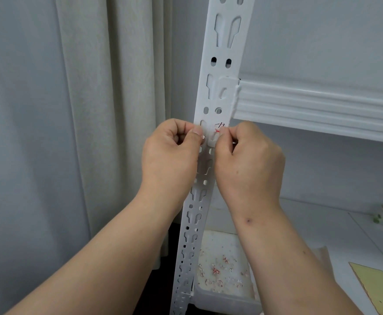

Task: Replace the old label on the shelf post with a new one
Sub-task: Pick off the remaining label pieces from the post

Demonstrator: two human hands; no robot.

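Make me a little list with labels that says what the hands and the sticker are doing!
post: white shelf post, upright, full of slots
label: white label with red marks, on the post below the shelf beam
left hand: left hand pinches at the label's left edge
right hand: right hand pinches its right edge
below: white tray holding red and white scraps

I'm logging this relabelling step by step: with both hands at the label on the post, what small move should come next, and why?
Probably keep picking at the label: red-marked remnants remain on the shelf post, the left hand and right hand pinch at its edges, and scraps already lie below.
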